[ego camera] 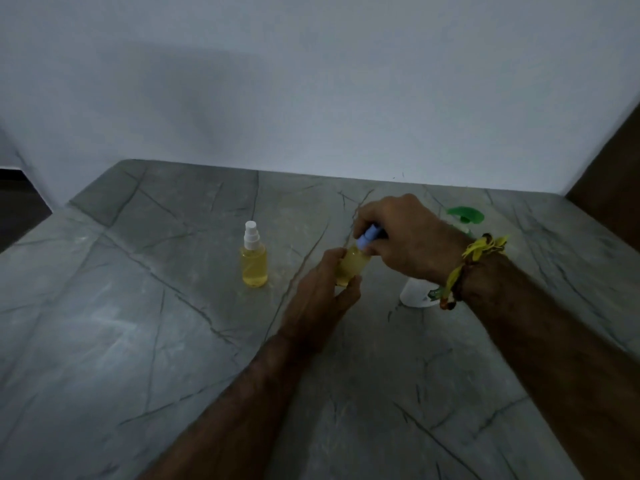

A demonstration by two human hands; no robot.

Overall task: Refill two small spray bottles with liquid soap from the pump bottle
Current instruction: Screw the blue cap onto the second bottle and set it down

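A small spray bottle (254,263) with a white spray top and yellow liquid stands upright on the grey marble table (138,306), left of my hands. My left hand (320,299) grips the body of a second small bottle (351,266), also filled with yellow liquid and tilted slightly. My right hand (405,237) pinches that bottle's blue spray cap (369,237) at the neck. Behind my right wrist stands the pump bottle (420,292) with a green pump head (465,214); most of it is hidden by the wrist.
A white wall runs along the table's far edge. A dark wooden surface (613,168) rises at the far right. The table's left corner drops off near a dark floor (17,209). Yellow threads (474,254) are tied round my right wrist.
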